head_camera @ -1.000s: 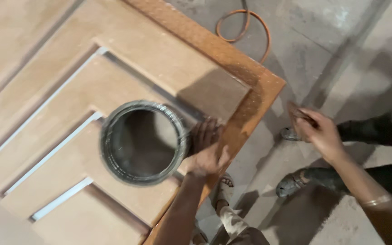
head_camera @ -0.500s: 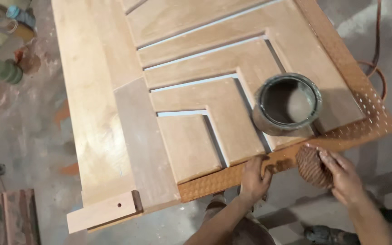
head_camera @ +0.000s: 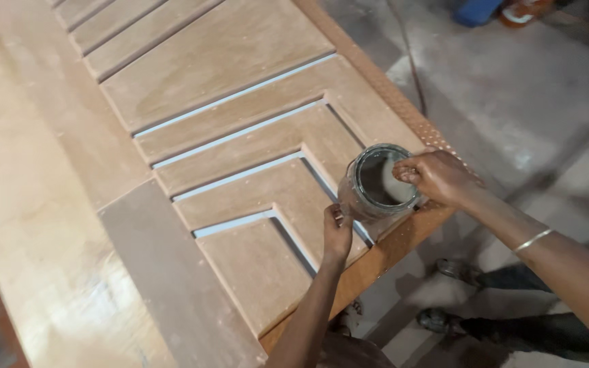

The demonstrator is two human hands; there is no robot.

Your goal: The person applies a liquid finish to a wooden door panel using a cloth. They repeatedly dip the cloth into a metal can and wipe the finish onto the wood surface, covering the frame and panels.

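A round metal tin can (head_camera: 375,194) with a dark inside is tipped up on the near right part of a flat wooden door panel (head_camera: 240,129). My left hand (head_camera: 337,235) grips the can's lower side and holds it tilted. My right hand (head_camera: 441,178) is at the can's rim, fingers bunched over the mouth. The brown pad it carried is tucked inside those fingers and mostly hidden. A thin bangle sits on my right wrist.
The door has stepped grooves with pale edges and a perforated orange-brown strip (head_camera: 393,249) along its right side. A dark cable (head_camera: 409,61) runs over the concrete floor on the right. My shoes (head_camera: 452,270) stand beside the door. A blue object (head_camera: 478,11) lies at the top right.
The view has swung closer over the door. My left hand went from the door's edge to the can and tipped it. My right hand came up from the edge strip to the can's mouth.
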